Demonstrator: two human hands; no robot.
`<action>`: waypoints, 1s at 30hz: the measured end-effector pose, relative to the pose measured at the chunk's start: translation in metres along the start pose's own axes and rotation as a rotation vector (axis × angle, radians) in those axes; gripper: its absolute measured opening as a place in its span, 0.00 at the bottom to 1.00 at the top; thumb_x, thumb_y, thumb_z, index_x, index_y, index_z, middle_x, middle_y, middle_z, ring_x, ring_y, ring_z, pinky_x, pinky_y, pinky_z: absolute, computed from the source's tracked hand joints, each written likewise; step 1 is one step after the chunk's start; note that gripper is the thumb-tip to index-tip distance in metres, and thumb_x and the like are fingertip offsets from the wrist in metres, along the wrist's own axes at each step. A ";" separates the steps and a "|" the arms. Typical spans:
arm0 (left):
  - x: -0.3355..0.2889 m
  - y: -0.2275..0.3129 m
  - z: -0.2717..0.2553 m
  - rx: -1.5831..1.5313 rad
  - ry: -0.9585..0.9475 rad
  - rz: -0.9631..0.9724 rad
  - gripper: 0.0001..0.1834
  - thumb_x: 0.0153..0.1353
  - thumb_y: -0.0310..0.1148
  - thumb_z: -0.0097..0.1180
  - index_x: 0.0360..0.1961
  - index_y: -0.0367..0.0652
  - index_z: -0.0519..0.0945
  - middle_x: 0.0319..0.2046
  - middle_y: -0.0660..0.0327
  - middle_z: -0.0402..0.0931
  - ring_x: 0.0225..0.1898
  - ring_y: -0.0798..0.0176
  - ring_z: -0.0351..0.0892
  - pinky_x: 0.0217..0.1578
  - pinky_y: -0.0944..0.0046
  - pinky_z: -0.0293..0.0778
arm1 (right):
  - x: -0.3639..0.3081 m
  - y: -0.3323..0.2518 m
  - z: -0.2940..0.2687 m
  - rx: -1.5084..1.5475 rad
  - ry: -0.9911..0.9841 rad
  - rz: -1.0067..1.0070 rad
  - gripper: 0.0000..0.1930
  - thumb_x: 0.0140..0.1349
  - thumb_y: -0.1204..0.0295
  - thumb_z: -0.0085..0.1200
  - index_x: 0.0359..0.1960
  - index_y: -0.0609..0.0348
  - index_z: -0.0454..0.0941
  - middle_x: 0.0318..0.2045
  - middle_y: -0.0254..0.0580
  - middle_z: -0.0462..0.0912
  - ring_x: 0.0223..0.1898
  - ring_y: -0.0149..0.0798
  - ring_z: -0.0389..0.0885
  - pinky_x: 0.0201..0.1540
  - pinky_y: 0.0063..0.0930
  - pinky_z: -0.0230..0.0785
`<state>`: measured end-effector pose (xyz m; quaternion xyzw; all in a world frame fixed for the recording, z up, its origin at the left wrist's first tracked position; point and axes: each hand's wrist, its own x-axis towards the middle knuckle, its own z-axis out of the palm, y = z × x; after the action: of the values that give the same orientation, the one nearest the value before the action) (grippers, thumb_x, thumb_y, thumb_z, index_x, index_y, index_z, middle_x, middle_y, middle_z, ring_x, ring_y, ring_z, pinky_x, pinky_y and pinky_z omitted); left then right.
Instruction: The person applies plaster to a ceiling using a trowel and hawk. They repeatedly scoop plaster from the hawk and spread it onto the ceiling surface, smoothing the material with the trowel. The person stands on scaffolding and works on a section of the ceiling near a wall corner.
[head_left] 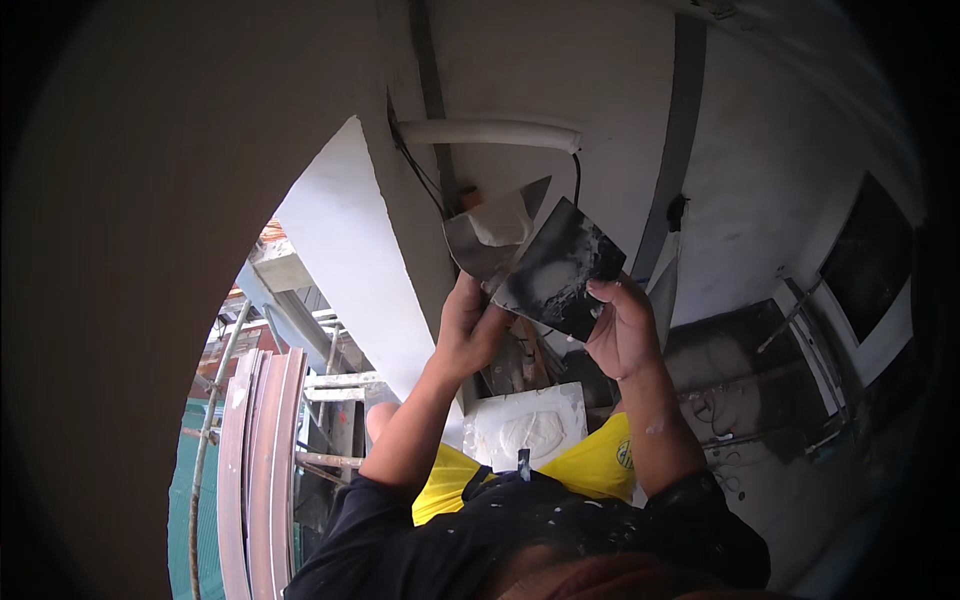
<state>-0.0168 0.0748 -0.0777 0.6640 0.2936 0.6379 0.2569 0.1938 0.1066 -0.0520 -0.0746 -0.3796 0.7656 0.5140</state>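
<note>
My left hand point(466, 335) is closed around the lower end of a wide metal putty knife point(468, 252); its handle is hidden by my fingers. A lump of off-white putty point(505, 222) lies on that blade. In my right hand point(630, 330), thumb on top, is a flat black rectangular scraper point(550, 275) smeared with white. The scraper's left edge overlaps or touches the putty knife's blade; the exact contact is hard to make out. Below my hands, by my yellow shorts, a white board point(482, 428) bears a mound of putty.
A pale wall with grey vertical strips point(680, 130) rises ahead. A white-wrapped pipe point(490, 133) and dark cables stick out of it. Long brownish panels point(262, 440) and scaffold poles point(228, 345) stand outside the opening at left. Cords lie on the floor at right.
</note>
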 end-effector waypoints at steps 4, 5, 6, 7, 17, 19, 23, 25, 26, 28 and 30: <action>0.011 0.004 -0.006 0.543 -0.120 0.260 0.41 0.52 0.13 0.53 0.70 0.42 0.65 0.67 0.47 0.68 0.65 0.43 0.70 0.61 0.56 0.72 | 0.007 0.001 0.004 0.011 0.017 -0.003 0.22 0.60 0.76 0.51 0.58 0.62 0.70 0.51 0.45 0.80 0.54 0.42 0.81 0.59 0.43 0.75; 0.010 0.002 -0.010 0.654 -0.148 0.265 0.41 0.51 0.15 0.53 0.70 0.44 0.64 0.67 0.49 0.67 0.62 0.43 0.74 0.57 0.54 0.75 | 0.006 0.000 0.002 0.020 0.034 -0.007 0.23 0.60 0.76 0.51 0.58 0.63 0.70 0.51 0.45 0.80 0.55 0.42 0.81 0.59 0.44 0.75; 0.011 0.000 -0.014 0.728 -0.173 0.188 0.40 0.52 0.17 0.53 0.70 0.44 0.64 0.67 0.50 0.67 0.60 0.44 0.75 0.55 0.54 0.76 | 0.006 -0.003 0.000 0.032 0.052 -0.012 0.23 0.60 0.76 0.51 0.58 0.63 0.70 0.52 0.45 0.79 0.55 0.43 0.80 0.59 0.44 0.75; 0.014 -0.001 -0.017 0.802 -0.198 0.109 0.39 0.53 0.19 0.53 0.70 0.44 0.64 0.68 0.51 0.67 0.58 0.45 0.76 0.54 0.53 0.77 | 0.008 -0.008 -0.002 0.031 0.061 -0.043 0.23 0.60 0.76 0.51 0.59 0.62 0.69 0.53 0.44 0.79 0.56 0.42 0.79 0.61 0.45 0.73; -0.028 0.023 0.001 -1.294 -0.271 -0.636 0.32 0.57 0.21 0.42 0.66 0.37 0.57 0.14 0.48 0.69 0.07 0.60 0.67 0.07 0.67 0.67 | 0.032 -0.031 -0.020 -0.269 -0.112 -0.466 0.20 0.63 0.82 0.54 0.57 0.60 0.72 0.50 0.37 0.80 0.50 0.30 0.79 0.54 0.27 0.72; -0.022 0.022 0.010 -1.410 -0.344 -0.644 0.31 0.57 0.21 0.43 0.65 0.37 0.57 0.16 0.48 0.70 0.08 0.59 0.68 0.08 0.67 0.68 | 0.031 -0.023 -0.057 -0.557 -0.238 -0.492 0.14 0.66 0.81 0.54 0.54 0.65 0.76 0.48 0.44 0.83 0.49 0.34 0.82 0.54 0.29 0.73; -0.013 0.021 0.008 -1.389 -0.368 -0.659 0.31 0.59 0.22 0.43 0.66 0.39 0.57 0.15 0.49 0.69 0.08 0.60 0.67 0.08 0.68 0.66 | 0.036 -0.020 -0.033 -0.751 -0.388 -0.634 0.14 0.65 0.84 0.53 0.52 0.66 0.80 0.55 0.54 0.82 0.59 0.47 0.80 0.64 0.39 0.69; -0.008 0.022 0.004 -1.293 -0.358 -0.660 0.30 0.60 0.22 0.42 0.66 0.40 0.57 0.15 0.50 0.69 0.07 0.60 0.66 0.08 0.68 0.65 | 0.040 -0.022 -0.037 -0.809 -0.404 -0.632 0.16 0.63 0.86 0.52 0.52 0.65 0.80 0.55 0.53 0.81 0.60 0.48 0.79 0.65 0.39 0.69; -0.007 0.025 0.004 -1.229 -0.348 -0.655 0.30 0.60 0.21 0.42 0.65 0.40 0.58 0.15 0.51 0.68 0.07 0.60 0.66 0.08 0.69 0.65 | 0.043 -0.023 -0.040 -0.848 -0.405 -0.632 0.17 0.62 0.87 0.52 0.52 0.64 0.80 0.56 0.53 0.81 0.60 0.47 0.79 0.65 0.39 0.69; -0.005 0.033 0.002 -1.122 -0.325 -0.653 0.29 0.60 0.21 0.41 0.65 0.40 0.59 0.15 0.52 0.68 0.07 0.61 0.65 0.08 0.68 0.64 | 0.051 -0.022 -0.048 -0.956 -0.390 -0.643 0.18 0.62 0.85 0.54 0.53 0.63 0.80 0.55 0.51 0.82 0.59 0.46 0.80 0.63 0.38 0.70; -0.006 0.041 0.000 -1.037 -0.291 -0.658 0.29 0.60 0.21 0.41 0.65 0.40 0.59 0.15 0.53 0.68 0.07 0.62 0.64 0.08 0.68 0.64 | 0.057 -0.018 -0.055 -1.095 -0.363 -0.660 0.18 0.63 0.80 0.59 0.55 0.62 0.80 0.54 0.50 0.83 0.56 0.45 0.82 0.61 0.37 0.73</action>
<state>-0.0140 0.0420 -0.0523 0.4084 0.0972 0.4880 0.7653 0.2084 0.1859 -0.0623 -0.0746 -0.7973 0.2650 0.5372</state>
